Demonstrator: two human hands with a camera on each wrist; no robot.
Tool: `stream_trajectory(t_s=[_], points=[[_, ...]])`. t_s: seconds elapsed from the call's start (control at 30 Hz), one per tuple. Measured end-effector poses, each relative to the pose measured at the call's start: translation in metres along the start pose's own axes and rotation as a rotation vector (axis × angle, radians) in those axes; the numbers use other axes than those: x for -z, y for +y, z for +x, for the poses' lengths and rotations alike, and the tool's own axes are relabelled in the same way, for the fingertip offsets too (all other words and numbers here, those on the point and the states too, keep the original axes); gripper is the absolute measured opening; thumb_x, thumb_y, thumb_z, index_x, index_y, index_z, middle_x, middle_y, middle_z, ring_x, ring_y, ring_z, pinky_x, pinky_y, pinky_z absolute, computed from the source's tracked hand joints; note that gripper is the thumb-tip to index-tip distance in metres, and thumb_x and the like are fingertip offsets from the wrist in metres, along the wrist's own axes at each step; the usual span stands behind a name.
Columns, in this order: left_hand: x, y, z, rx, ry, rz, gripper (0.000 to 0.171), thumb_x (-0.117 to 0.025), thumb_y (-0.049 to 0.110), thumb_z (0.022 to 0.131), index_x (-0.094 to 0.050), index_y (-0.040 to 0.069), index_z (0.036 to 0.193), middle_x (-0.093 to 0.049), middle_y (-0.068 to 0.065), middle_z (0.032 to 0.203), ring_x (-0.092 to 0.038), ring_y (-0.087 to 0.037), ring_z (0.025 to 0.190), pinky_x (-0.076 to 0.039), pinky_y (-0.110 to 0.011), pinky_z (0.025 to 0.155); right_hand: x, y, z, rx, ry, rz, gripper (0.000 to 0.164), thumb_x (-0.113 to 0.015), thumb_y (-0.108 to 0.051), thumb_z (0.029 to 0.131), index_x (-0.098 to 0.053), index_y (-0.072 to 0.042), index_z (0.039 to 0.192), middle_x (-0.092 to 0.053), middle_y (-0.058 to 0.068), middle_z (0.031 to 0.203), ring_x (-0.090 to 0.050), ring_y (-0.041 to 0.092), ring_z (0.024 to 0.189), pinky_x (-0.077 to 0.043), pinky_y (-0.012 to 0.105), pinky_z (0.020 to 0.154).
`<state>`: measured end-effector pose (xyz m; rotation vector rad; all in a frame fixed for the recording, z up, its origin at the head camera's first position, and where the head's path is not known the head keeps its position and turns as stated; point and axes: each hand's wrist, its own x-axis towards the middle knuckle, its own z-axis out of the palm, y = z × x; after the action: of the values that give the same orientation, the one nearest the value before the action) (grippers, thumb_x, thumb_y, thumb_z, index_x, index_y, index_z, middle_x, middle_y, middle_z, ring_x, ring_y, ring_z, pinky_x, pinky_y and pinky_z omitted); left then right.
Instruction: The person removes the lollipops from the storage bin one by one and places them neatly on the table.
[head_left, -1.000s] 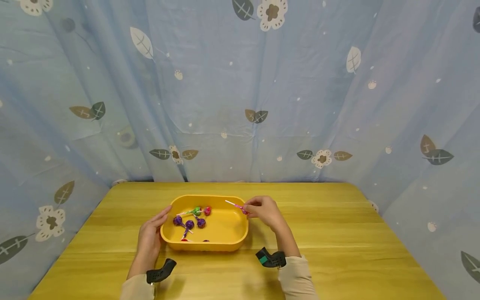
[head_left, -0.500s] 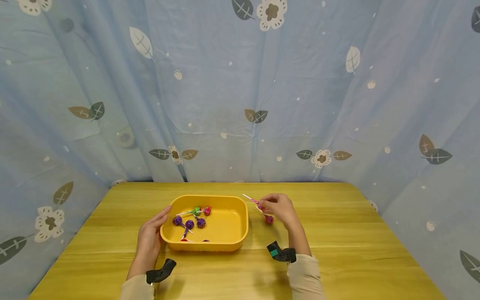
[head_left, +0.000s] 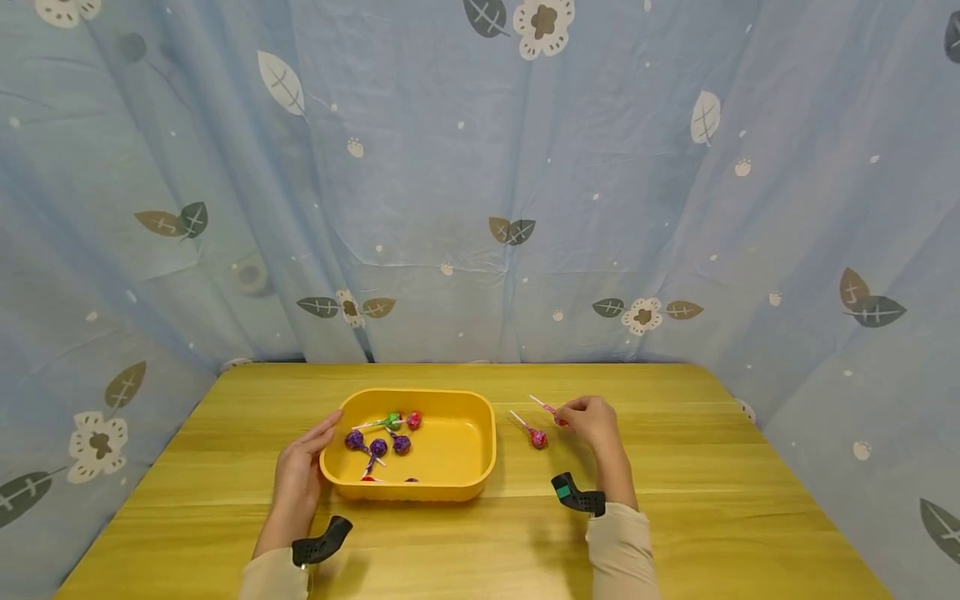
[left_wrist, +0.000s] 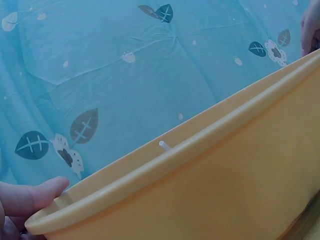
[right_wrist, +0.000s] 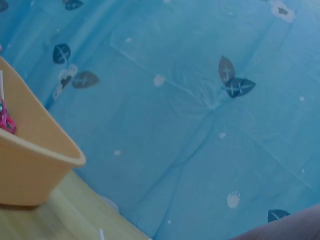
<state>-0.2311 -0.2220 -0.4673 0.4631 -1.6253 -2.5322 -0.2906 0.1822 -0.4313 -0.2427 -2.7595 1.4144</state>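
My right hand [head_left: 594,417] pinches a pink-wrapped lollipop [head_left: 551,409] by its candy end, low over the table, its white stick pointing up and left. Another pink lollipop [head_left: 538,438] lies on the table just left of it. At the far left corner of a yellow plastic bin [head_left: 457,493], my left hand [head_left: 298,475] holds the rim; a digit lies over the edge in the left wrist view, others outside below. Inside the bin are a green lollipop [head_left: 393,421], a pink one [head_left: 414,420] and several purple lollipops [head_left: 378,448]. The near wall partly hides a red one [head_left: 368,479].
The bin stands on a yellow wood-grain table [head_left: 712,500]. Behind the table's back edge hangs a blue curtain [head_left: 450,167] with leaf and flower prints. Black wrist devices [head_left: 577,495] sit on both forearms.
My right hand has moved right, away from the bin, still pinching a lollipop. The pink lollipop lying on the table has come into view beside it. The left hand and bin stay put.
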Motion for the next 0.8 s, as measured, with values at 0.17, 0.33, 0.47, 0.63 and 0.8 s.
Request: stream_trajectory(t_s=[0.17,0.33,0.47,0.63,0.8], points=[[0.001,0.000,0.000,0.000,-0.001,0.005,0.030,-0.050,0.010,0.101,-0.064,0.012,0.128,-0.060,0.010,0.129,-0.027,-0.012,0.141,-0.025,-0.028,0.113,0.001,0.006,0.003,-0.028,0.009,-0.045,0.022,-0.066,-0.015,0.088,-0.072,0.005,0.094,-0.069,0.012,0.084,-0.065,0.032,0.078,-0.051,0.041,0.075],[0.001,0.000,0.000,-0.003,-0.010,-0.004,0.029,-0.050,0.010,0.101,-0.068,0.015,0.123,-0.063,0.012,0.123,-0.026,-0.013,0.141,-0.024,-0.029,0.113,0.000,0.010,0.003,-0.045,-0.005,-0.026,0.023,-0.066,-0.014,0.088,-0.071,0.007,0.096,-0.068,0.014,0.086,-0.066,0.030,0.078,-0.050,0.045,0.083],[0.000,0.000,-0.001,0.002,-0.009,-0.011,0.029,-0.050,0.009,0.100,-0.071,0.018,0.119,-0.065,0.014,0.120,-0.026,-0.013,0.141,-0.024,-0.029,0.113,-0.001,0.013,0.004,-0.053,-0.010,-0.008,0.021,-0.066,-0.012,0.088,-0.070,0.007,0.095,-0.067,0.016,0.090,-0.067,0.027,0.073,-0.050,0.045,0.084],[0.000,0.000,-0.001,0.007,-0.010,-0.003,0.030,-0.050,0.009,0.101,-0.071,0.019,0.120,-0.058,0.009,0.131,-0.025,-0.013,0.141,-0.024,-0.029,0.113,-0.002,0.016,0.006,-0.051,-0.004,-0.008,0.021,-0.066,-0.012,0.088,-0.071,0.007,0.095,-0.067,0.018,0.093,-0.067,0.024,0.070,-0.051,0.045,0.084],[0.000,0.000,-0.002,0.009,-0.006,0.011,0.030,-0.050,0.011,0.101,-0.066,0.016,0.126,-0.049,0.002,0.142,-0.025,-0.012,0.141,-0.024,-0.029,0.113,-0.006,0.020,0.009,-0.055,-0.002,-0.008,0.021,-0.066,-0.012,0.087,-0.071,0.007,0.095,-0.068,0.016,0.089,-0.068,0.023,0.069,-0.052,0.042,0.081]])
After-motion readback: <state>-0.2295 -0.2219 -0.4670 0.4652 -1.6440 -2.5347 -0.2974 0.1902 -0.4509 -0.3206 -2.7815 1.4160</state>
